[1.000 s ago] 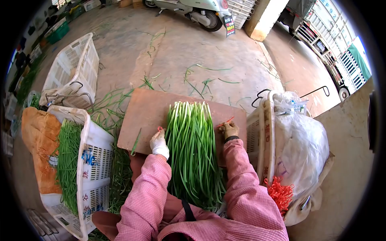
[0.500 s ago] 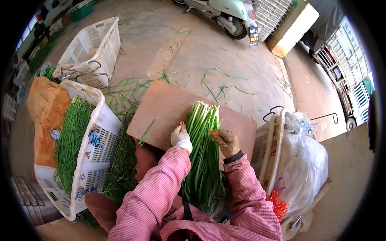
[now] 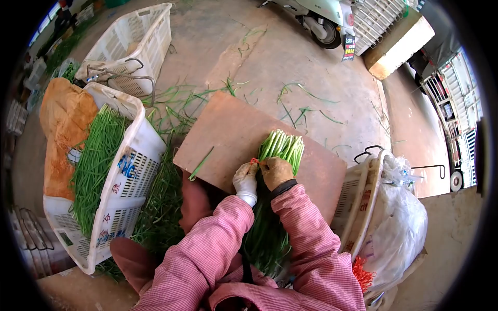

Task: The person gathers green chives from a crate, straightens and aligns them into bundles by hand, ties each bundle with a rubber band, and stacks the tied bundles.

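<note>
A bunch of garlic chives (image 3: 282, 144) lies on a brown board (image 3: 218, 122), pale stem ends pointing away from me and green leaves running down toward my lap. My left hand (image 3: 245, 180), in a white glove, is closed at the bunch's left side and pinches a thin red tie (image 3: 254, 160). Against it, my right hand (image 3: 276, 172), in a stained brownish glove, reaches over the stems with its fingers closed on the tie as well. How the tie passes around the bunch is hidden by the hands. One loose green leaf (image 3: 201, 163) lies on the board.
At left stands a white crate (image 3: 129, 166) holding chives (image 3: 96, 171) and an orange cloth (image 3: 65, 124). Another white crate (image 3: 150, 46) is behind it. At right are a crate (image 3: 353, 207) with plastic bags (image 3: 399, 228) and a bundle of red ties (image 3: 363, 274). A scooter (image 3: 327, 26) stands ahead.
My right hand has moved left across the stems and met my left hand, bringing the tie's ends together. The view has shifted slightly.
</note>
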### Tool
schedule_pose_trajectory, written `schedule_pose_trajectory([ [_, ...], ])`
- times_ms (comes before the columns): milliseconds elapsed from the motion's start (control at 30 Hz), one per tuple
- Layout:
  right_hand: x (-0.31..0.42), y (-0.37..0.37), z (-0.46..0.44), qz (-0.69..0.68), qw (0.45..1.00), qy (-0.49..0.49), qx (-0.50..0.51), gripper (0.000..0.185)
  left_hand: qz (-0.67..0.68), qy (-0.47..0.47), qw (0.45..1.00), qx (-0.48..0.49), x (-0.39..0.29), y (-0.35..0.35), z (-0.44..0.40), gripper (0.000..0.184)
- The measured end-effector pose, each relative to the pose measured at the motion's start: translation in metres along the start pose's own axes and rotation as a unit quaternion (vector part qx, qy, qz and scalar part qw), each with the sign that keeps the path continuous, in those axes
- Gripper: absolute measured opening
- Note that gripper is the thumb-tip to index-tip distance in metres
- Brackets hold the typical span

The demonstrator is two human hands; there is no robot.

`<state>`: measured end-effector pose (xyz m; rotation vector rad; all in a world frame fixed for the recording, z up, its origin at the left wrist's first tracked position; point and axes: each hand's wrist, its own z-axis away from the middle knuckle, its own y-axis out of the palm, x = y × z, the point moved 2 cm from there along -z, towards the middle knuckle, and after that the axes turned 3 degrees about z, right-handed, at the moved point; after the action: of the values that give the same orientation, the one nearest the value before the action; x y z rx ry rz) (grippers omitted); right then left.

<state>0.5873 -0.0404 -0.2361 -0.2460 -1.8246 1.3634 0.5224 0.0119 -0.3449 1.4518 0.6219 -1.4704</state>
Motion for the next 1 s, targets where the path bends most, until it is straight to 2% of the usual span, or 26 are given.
schedule_pose_trajectory([
  [67,0.003,-0.001,-0.001,0.06,0.998,-0.03,0.004,0.01,0.007,-0.004,1.0,0.005,-0.005,0.001,0.004,0.01],
  [100,0.006,-0.001,-0.002,0.066,0.998,0.003,0.022,0.01,0.014,-0.006,1.0,0.012,-0.008,0.002,0.006,0.01],
  [233,0.006,0.004,-0.006,0.117,0.992,-0.001,0.05,0.011,0.01,-0.004,1.0,0.026,-0.013,0.004,0.008,0.012],
  [300,0.008,0.003,-0.004,0.109,0.993,-0.002,0.053,0.011,-0.123,0.072,0.989,0.043,-0.024,0.004,0.01,0.015],
  [400,0.008,0.003,0.0,0.103,0.994,-0.015,0.037,0.013,-0.098,0.089,0.989,0.061,-0.015,0.004,0.015,0.019],
  [433,0.005,0.007,0.0,0.097,0.994,-0.008,0.047,0.015,-0.012,0.079,0.996,0.045,0.001,0.004,0.018,0.02],
  [467,0.006,0.007,0.001,0.096,0.994,-0.024,0.04,0.018,-0.095,0.117,0.984,0.09,-0.006,-0.003,0.013,0.02],
  [500,0.005,0.01,0.0,0.109,0.992,0.009,0.058,0.021,-0.296,0.173,0.928,0.146,-0.018,-0.006,0.013,0.021],
  [533,0.008,0.009,-0.001,0.125,0.99,-0.009,0.062,0.023,-0.287,0.272,0.915,0.082,-0.013,-0.007,0.011,0.022],
  [567,0.002,0.011,0.0,0.111,0.992,-0.009,0.055,0.025,-0.238,0.106,0.959,0.108,-0.007,-0.002,0.006,0.019],
  [600,-0.003,0.009,0.001,0.12,0.991,0.006,0.059,0.025,0.054,-0.107,0.991,0.052,0.007,0.008,0.011,0.018],
  [633,-0.002,0.016,-0.004,0.135,0.99,-0.013,0.028,0.023,0.137,-0.181,0.974,0.021,-0.008,0.009,0.008,0.021],
  [700,-0.011,0.018,0.001,0.121,0.99,-0.063,-0.037,0.019,0.173,-0.222,0.959,0.024,-0.012,0.014,0.007,0.019],
  [800,-0.009,0.013,0.003,0.132,0.989,-0.072,-0.008,0.011,0.137,-0.215,0.966,0.051,-0.019,0.011,0.004,0.018],
  [833,-0.012,0.008,0.007,0.02,0.999,-0.044,0.0,0.007,0.024,-0.122,0.989,0.078,-0.024,0.007,0.0,0.018],
  [867,-0.008,-0.005,0.012,-0.09,0.996,-0.01,0.005,0.013,-0.089,-0.027,0.99,0.108,-0.022,0.001,-0.005,0.018],
  [900,-0.006,-0.023,0.027,-0.212,0.975,0.018,-0.062,0.033,-0.16,0.064,0.977,0.126,-0.018,-0.003,-0.009,0.016],
  [933,-0.005,-0.045,0.046,-0.164,0.96,-0.069,-0.215,0.044,-0.212,0.153,0.955,0.137,-0.035,-0.007,-0.004,0.014],
  [967,-0.027,-0.051,0.068,-0.114,0.953,0.005,-0.282,0.053,-0.126,0.104,0.969,0.185,-0.041,-0.007,-0.002,0.011],
  [1000,-0.03,-0.055,0.083,-0.282,0.915,0.151,-0.248,0.057,-0.041,0.048,0.972,0.225,-0.046,-0.007,-0.002,0.008],
])
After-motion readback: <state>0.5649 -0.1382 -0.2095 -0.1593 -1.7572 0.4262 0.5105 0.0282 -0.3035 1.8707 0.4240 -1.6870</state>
